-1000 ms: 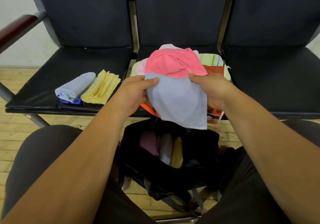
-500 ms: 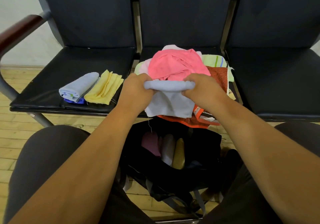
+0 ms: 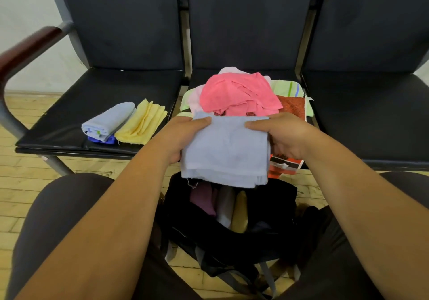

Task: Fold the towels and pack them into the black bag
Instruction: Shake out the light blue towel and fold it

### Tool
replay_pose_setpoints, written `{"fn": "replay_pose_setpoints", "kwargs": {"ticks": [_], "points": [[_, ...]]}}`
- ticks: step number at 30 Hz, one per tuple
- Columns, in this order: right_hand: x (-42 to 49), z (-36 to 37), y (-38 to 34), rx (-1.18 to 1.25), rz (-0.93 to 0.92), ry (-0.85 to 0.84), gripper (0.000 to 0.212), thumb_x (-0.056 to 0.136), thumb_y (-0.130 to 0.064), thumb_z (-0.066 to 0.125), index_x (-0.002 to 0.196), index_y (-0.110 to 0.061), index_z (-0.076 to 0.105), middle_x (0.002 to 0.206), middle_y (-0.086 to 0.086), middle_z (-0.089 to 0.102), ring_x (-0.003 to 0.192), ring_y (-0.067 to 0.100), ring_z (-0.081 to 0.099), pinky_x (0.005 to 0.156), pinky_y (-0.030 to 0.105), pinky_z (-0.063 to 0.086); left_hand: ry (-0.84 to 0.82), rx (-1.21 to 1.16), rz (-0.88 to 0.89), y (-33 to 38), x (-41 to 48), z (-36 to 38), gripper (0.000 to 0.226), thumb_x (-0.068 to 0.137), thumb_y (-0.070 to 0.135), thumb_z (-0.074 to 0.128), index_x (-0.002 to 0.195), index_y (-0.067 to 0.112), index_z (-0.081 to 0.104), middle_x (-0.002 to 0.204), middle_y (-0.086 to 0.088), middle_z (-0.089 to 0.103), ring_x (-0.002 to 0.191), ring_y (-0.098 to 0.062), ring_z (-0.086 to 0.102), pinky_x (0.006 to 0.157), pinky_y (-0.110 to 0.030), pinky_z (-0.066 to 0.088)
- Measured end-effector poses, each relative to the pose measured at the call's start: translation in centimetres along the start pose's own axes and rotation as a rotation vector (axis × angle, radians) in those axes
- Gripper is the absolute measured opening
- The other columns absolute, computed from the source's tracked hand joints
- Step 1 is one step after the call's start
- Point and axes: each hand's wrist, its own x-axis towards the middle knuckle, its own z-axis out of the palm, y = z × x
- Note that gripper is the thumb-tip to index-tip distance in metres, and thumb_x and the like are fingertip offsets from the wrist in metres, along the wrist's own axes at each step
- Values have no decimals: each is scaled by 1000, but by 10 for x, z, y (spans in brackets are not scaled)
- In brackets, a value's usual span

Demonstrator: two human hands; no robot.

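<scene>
A person sits facing a row of three black padded chairs (image 3: 130, 105), both bare forearms reaching forward. The left hand (image 3: 178, 135) and the right hand (image 3: 284, 135) hold a folded pale blue cloth towel (image 3: 225, 151) between them, one at each upper corner. On each side the thumb lies across the top face of the towel while the fingers (image 3: 282, 156) curl underneath, so both hands are closed on the cloth. The towel forms a rough rectangle of several layers, with loose edges and a frayed thread hanging along its lower side.

Directly below the towel, on the wooden floor (image 3: 23, 183) between the person's knees, stands an open black fabric bag (image 3: 274, 197). Inside it, folded towels stand side by side: a purple one (image 3: 203, 198), a white one (image 3: 224, 209) and a yellow one (image 3: 240, 216).

Behind the hands, on the middle chair seat, lies a heap of unfolded towels topped by a crumpled pink towel (image 3: 239, 95). A striped light green towel (image 3: 286, 88) and a rust-orange towel (image 3: 291, 106) show at the right of the heap, and a paler pink cloth shows at its left.

On the left chair seat two folded towels rest just beside each other: a rolled pale blue towel (image 3: 109, 120) lying over a bright blue cloth (image 3: 102, 140), and a folded pale yellow towel (image 3: 141, 125) to its right.
</scene>
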Motion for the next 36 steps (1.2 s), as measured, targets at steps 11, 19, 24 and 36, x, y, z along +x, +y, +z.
{"fn": "replay_pose_setpoints", "kwargs": {"ticks": [11,19,24,36], "points": [[4,4,5,210,207,-20,35,101,-17,70,133,-1,70,115,17,79,91,29,80,78,39,67,-302,-323,-228,-7,5,-3,42,99,9,66,140,1,65,136,-21,70,129,-38,67,115,-52,50],[10,0,4,325,152,-56,32,107,-12,59,138,-11,67,124,11,78,106,28,78,82,42,67,-306,-373,-66,-8,16,-9,52,97,4,70,146,18,62,143,-14,67,136,-34,62,117,-51,48],[6,-3,-3,575,-98,-193,46,107,-2,42,136,-26,69,139,14,71,124,34,70,95,47,62,-286,-473,144,1,11,-15,50,98,-5,58,144,14,63,143,-15,68,134,-36,63,114,-49,52],[18,-1,6,502,-60,-89,35,99,-18,67,133,-21,75,142,16,67,125,39,69,107,56,53,-234,-530,-69,9,-2,-17,50,100,39,63,137,6,68,136,-16,72,119,-32,73,98,-48,59]]}}
